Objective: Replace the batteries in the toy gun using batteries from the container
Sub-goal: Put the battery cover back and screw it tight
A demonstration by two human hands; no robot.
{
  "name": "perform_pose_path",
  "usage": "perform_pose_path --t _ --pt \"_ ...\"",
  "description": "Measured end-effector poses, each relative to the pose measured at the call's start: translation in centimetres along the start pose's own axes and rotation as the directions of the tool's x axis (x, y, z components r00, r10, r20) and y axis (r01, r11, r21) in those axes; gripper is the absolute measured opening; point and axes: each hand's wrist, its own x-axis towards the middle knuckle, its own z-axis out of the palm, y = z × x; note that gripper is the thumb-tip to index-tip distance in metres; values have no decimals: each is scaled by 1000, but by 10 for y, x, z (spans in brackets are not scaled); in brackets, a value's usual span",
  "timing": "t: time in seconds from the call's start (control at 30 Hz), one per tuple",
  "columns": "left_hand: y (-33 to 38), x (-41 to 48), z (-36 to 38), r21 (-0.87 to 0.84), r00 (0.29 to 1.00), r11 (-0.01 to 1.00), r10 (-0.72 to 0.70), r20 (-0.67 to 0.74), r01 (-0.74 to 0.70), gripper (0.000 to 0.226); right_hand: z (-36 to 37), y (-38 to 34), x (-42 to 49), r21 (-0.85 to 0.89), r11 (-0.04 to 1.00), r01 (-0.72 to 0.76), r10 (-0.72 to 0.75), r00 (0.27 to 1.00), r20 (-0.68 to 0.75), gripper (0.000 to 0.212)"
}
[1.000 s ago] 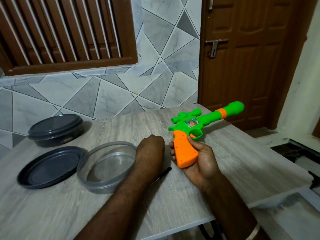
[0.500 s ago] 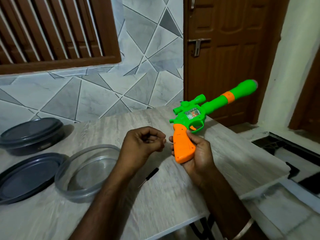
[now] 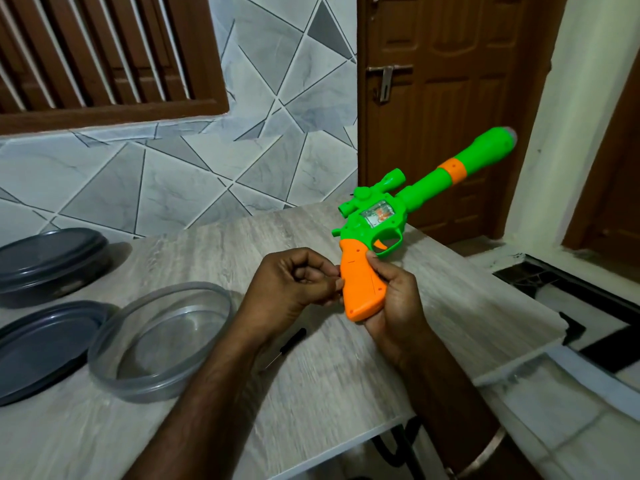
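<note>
A green toy gun (image 3: 408,192) with an orange grip is held above the table, barrel pointing up and to the right. My right hand (image 3: 398,306) grips the orange handle from below and behind. My left hand (image 3: 291,285) has its fingers curled, with thumb and fingertips pressed together against the handle's left edge; anything pinched between them is too small to see. A clear round container (image 3: 162,341) lies open on the table to the left, and I see no batteries in it.
A dark lid (image 3: 45,344) lies left of the clear container, with a closed dark container (image 3: 52,258) behind it. A small black-handled screwdriver (image 3: 292,342) lies on the wooden table (image 3: 329,393) under my left wrist. A brown door (image 3: 443,98) stands beyond the table's right edge.
My left hand rose from the table beside the screwdriver, pinched its fingertips together and moved right to the gun's handle. The gun tilted upward slightly and the view shifted right.
</note>
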Motion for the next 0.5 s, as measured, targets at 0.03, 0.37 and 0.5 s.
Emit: perform_pose_path --t 0.03,0.37,0.5 --pt "-1 0 0 -3 1000 1000 -11 1 11 11 0 1 -1 12 1000 -7 7 1000 0 48" --pt "1 0 -2 -32 998 997 -69 15 70 10 2 5 -1 6 1000 -3 2 997 72 57" --pt "3 1 -2 66 1000 998 -5 11 5 12 -2 2 1 -38 999 -11 13 999 37 46"
